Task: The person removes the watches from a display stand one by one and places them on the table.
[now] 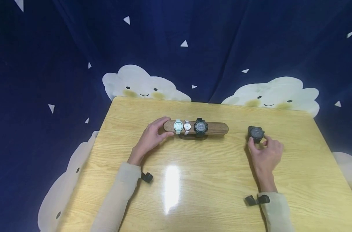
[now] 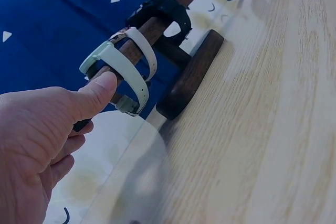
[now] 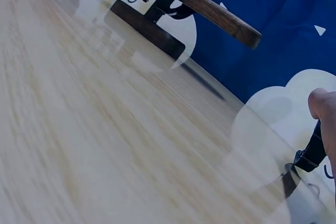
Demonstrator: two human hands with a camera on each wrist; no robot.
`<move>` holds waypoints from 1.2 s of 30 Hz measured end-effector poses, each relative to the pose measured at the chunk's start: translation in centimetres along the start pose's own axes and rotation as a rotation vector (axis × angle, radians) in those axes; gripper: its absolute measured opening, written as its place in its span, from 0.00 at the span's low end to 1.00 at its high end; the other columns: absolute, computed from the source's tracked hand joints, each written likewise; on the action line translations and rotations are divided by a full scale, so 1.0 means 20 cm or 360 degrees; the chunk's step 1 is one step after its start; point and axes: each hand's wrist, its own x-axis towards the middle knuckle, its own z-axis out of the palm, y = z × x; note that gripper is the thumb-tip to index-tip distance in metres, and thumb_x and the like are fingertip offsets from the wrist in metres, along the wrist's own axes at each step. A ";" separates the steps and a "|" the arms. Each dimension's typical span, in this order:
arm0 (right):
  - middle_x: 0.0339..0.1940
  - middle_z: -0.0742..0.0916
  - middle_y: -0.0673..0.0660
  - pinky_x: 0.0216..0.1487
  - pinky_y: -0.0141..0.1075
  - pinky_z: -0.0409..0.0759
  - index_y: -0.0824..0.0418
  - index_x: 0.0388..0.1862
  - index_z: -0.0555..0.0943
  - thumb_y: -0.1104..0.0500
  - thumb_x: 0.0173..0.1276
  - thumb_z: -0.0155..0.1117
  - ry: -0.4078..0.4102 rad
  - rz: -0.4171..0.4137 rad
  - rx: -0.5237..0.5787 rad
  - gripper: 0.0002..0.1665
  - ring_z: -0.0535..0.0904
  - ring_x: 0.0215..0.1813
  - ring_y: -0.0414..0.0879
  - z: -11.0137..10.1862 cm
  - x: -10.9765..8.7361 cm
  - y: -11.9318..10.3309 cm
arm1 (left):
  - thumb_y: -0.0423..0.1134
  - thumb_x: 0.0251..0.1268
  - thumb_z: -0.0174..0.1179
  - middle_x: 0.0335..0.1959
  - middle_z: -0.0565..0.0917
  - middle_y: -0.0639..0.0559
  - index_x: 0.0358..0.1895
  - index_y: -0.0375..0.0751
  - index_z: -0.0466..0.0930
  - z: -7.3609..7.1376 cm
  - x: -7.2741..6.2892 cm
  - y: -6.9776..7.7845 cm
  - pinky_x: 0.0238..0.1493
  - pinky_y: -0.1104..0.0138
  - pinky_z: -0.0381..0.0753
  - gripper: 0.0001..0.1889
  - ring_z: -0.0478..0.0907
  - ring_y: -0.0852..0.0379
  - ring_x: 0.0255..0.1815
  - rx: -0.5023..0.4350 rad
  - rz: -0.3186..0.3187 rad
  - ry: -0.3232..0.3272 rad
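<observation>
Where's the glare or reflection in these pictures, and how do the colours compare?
Head view: white glare on the table, below the watch stand; right wrist view: the table faintly mirrors a pale cloud; both wrist views: cooler, bluer.

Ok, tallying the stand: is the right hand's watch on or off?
Off: the right hand holds the watch apart from the stand.

The person wore long, plain sleeves in a pale grey-beige: a left sleeve [image 1: 116, 199] and a matching right sleeve [image 1: 278, 212], each ending near the wrist. The left hand [image 1: 152, 133] and right hand [image 1: 267, 154] were bare. A small black device [image 1: 147, 177] jutted from the left sleeve's inner side; its black counterpart [image 1: 263, 199] on the right showed two rounded lumps, joined together.
</observation>
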 end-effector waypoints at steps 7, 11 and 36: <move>0.28 0.79 0.70 0.46 0.52 0.65 0.76 0.44 0.82 0.46 0.63 0.74 -0.0040 0.0040 -0.0047 0.32 0.69 0.38 0.67 -0.01 0.01 0.05 | 0.50 0.63 0.75 0.74 0.74 0.38 0.73 0.42 0.74 0.00 0.00 0.00 0.81 0.48 0.62 0.37 0.68 0.42 0.78 0.0010 -0.0004 -0.0007; 0.29 0.79 0.69 0.42 0.50 0.63 0.75 0.44 0.82 0.44 0.65 0.73 -0.0066 0.0030 -0.0088 0.33 0.69 0.39 0.68 -0.02 0.02 0.07 | 0.50 0.63 0.75 0.75 0.73 0.37 0.73 0.43 0.75 0.00 0.00 0.00 0.81 0.47 0.62 0.37 0.68 0.41 0.78 0.0014 -0.0014 -0.0010; 0.29 0.80 0.70 0.51 0.51 0.63 0.76 0.45 0.81 0.50 0.65 0.75 -0.0092 -0.0019 -0.0127 0.28 0.68 0.38 0.66 -0.09 0.08 0.20 | 0.51 0.63 0.74 0.75 0.73 0.39 0.74 0.44 0.74 0.00 0.00 0.00 0.81 0.50 0.63 0.37 0.68 0.43 0.78 0.0027 -0.0008 0.0001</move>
